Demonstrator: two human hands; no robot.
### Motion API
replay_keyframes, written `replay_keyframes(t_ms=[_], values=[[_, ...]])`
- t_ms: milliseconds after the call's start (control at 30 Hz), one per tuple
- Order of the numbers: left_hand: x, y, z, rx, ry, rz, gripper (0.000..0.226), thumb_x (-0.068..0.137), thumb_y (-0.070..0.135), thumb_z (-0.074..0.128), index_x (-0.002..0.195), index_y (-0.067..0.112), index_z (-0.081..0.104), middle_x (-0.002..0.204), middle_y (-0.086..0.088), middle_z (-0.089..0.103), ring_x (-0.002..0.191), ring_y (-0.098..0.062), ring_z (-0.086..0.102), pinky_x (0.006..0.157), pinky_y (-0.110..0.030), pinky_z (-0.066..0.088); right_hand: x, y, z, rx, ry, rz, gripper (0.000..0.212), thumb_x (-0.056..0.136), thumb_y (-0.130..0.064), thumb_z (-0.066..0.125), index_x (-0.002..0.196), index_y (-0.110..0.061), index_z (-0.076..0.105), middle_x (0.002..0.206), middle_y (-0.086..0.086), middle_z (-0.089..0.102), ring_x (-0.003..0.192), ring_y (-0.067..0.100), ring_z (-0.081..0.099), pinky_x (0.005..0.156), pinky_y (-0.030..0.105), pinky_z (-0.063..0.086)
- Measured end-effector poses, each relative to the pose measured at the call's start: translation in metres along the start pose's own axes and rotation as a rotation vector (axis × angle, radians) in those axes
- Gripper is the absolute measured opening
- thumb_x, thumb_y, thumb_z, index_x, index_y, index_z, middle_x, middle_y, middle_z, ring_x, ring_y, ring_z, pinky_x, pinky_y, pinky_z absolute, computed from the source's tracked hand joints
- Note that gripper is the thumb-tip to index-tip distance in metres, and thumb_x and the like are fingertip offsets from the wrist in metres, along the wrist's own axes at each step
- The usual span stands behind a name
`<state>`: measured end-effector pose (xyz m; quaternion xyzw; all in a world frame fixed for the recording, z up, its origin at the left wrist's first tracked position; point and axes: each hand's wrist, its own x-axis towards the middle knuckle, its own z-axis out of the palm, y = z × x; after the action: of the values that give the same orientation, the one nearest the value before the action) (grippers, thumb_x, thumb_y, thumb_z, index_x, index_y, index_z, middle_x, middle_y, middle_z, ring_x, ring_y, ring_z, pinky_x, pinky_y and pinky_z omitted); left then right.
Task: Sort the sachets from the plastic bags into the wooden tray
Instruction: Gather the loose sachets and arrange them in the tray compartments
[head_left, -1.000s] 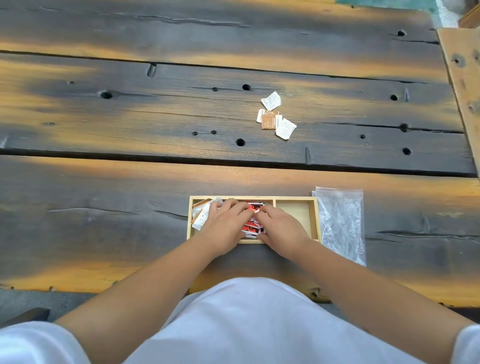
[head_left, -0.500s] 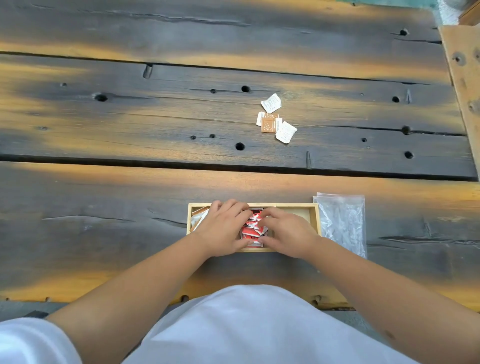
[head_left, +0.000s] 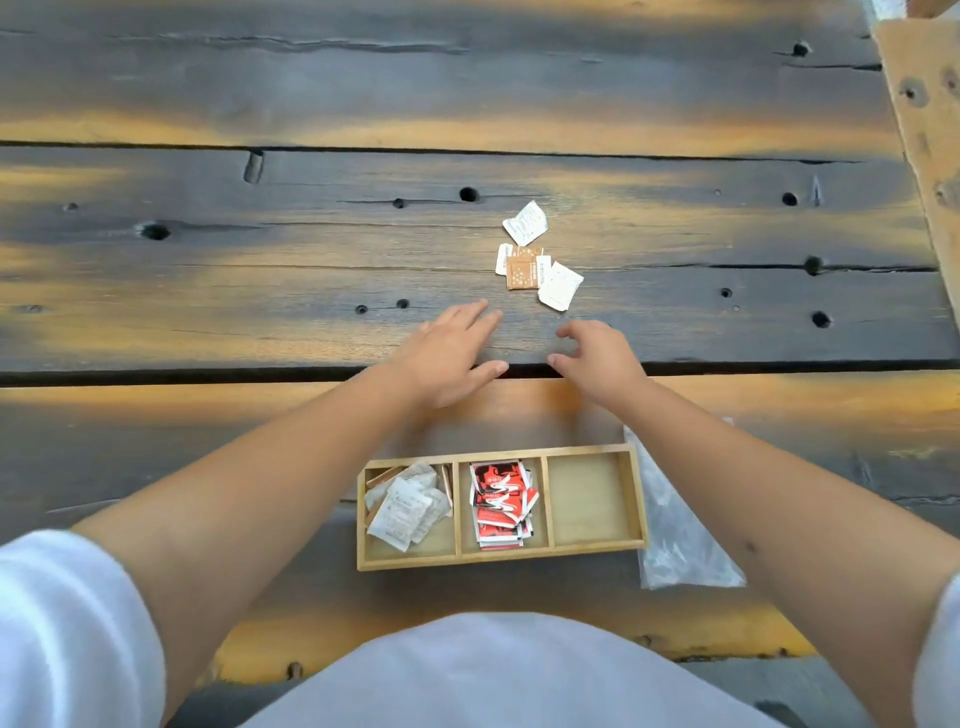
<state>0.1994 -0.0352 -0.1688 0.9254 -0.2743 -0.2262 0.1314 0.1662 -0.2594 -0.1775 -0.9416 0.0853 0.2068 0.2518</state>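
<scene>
Both hands off the wooden tray (head_left: 501, 555) now; left grip (head_left: 451, 358) flat, fingers apart, right grip (head_left: 597, 358) loosely curled, empty, loose sachets (head_left: 537, 262) just beyond fingertips, next batch likely

Light: you are working in soft, even daylight; its source cannot be told.
Table (head_left: 208, 270): dull orange sheen lies in bands across the dark planks beyond the tray (head_left: 501, 555), with no hard glare.
Shadows: faint and soft; your forearms darken the wood just beyond the tray.
Blur: your left hand (head_left: 447, 358) and right hand (head_left: 597, 358) are smeared by motion; your white sleeves at the bottom corners are out of focus.
Sharpness: the sachets in the tray read crisply.
Distortion: the plank seams bow towards the picture's edges.
</scene>
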Motion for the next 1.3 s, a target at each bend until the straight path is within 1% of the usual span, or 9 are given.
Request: replay_keyframes(t_ms=[200,467,567,700,867,1033,1167,1200,1300], values=[[0.081,-0.013,-0.025,-0.08,0.021,-0.023,0.07,0.096,0.048,0.049,0.152,0.016,0.023,0.161,-0.008,0.022,0.146,-0.028,0.022,0.118,-0.046,0.025,0.066,0.004,-0.016,0.024,0.059,0.097,0.056,0.086,-0.026,0.07,0.136,-0.009,0.05,0.138,0.015,0.052,0.13,0.03,0.046,0.103,0.037,0.038],[0.171,-0.036,-0.025,-0.018,0.007,-0.087,0.06,0.097,0.047,0.044,0.149,0.022,0.031,0.157,-0.007,0.028,0.143,-0.032,0.022,0.114,-0.052,0.026,0.12,0.007,-0.009,0.027,0.067,0.117,0.047,0.086,-0.018,0.069,0.128,-0.009,0.05,0.132,0.013,0.047,0.118,0.031,0.051,0.097,0.037,0.041],[0.192,-0.039,-0.022,-0.047,-0.009,-0.074,0.058,0.097,0.046,0.045,0.149,0.028,0.029,0.157,-0.012,0.026,0.141,-0.036,0.024,0.114,-0.052,0.025,0.133,0.004,-0.006,0.068,0.114,0.127,0.038,0.082,-0.022,0.074,0.113,-0.01,0.057,0.119,0.011,0.058,0.111,0.028,0.053,0.087,0.035,0.042],[0.2,-0.041,-0.02,-0.012,0.006,0.027,0.051,0.096,0.046,0.047,0.143,0.028,0.041,0.159,-0.003,0.023,0.14,-0.033,0.022,0.109,-0.053,0.023,0.146,0.0,-0.001,0.207,0.154,0.219,0.027,0.08,-0.028,0.074,0.1,-0.016,0.06,0.1,0.002,0.065,0.09,0.019,0.055,0.073,0.029,0.039],[0.185,-0.049,-0.013,-0.081,0.041,0.056,0.066,0.086,0.044,0.065,0.145,0.023,0.042,0.155,0.005,0.033,0.137,-0.025,0.027,0.11,-0.049,0.023,0.156,-0.014,0.009,0.334,0.199,0.324,0.022,0.081,-0.035,0.072,0.075,-0.024,0.055,0.085,-0.002,0.067,0.081,0.018,0.06,0.068,0.028,0.039],[0.173,-0.06,-0.002,-0.282,0.138,0.055,0.064,0.083,0.016,0.072,0.142,0.016,0.046,0.139,-0.002,0.05,0.126,-0.025,0.042,0.109,-0.035,0.031,0.158,-0.024,0.017,0.598,0.175,0.329,0.019,0.084,-0.021,0.071,0.095,-0.017,0.055,0.069,0.001,0.071,0.06,0.011,0.071,0.074,0.039,0.06],[0.163,-0.058,0.001,-0.351,0.173,0.063,0.067,0.083,0.002,0.066,0.145,0.01,0.042,0.14,-0.009,0.05,0.13,-0.024,0.045,0.11,-0.023,0.028,0.162,-0.023,0.016,0.618,0.103,0.253,0.064,0.08,-0.017,0.073,0.134,-0.023,0.04,0.07,0.004,0.073,0.062,0.014,0.073,0.073,0.041,0.061],[0.161,-0.057,0.003,-0.362,0.18,0.073,0.067,0.083,-0.001,0.065,0.145,0.008,0.041,0.142,-0.01,0.049,0.133,-0.024,0.044,0.11,-0.02,0.025,0.163,-0.023,0.015,0.607,0.077,0.234,0.068,0.08,-0.017,0.074,0.137,-0.025,0.039,0.07,0.004,0.073,0.062,0.016,0.073,0.072,0.041,0.061],[0.156,-0.054,0.007,-0.399,0.183,0.066,0.068,0.085,-0.005,0.06,0.148,0.009,0.036,0.153,-0.012,0.037,0.142,-0.024,0.034,0.113,-0.017,0.018,0.163,-0.026,0.011,0.575,0.044,0.184,0.047,0.081,-0.015,0.073,0.12,-0.03,0.052,0.075,0.004,0.072,0.061,0.018,0.072,0.069,0.041,0.061]])
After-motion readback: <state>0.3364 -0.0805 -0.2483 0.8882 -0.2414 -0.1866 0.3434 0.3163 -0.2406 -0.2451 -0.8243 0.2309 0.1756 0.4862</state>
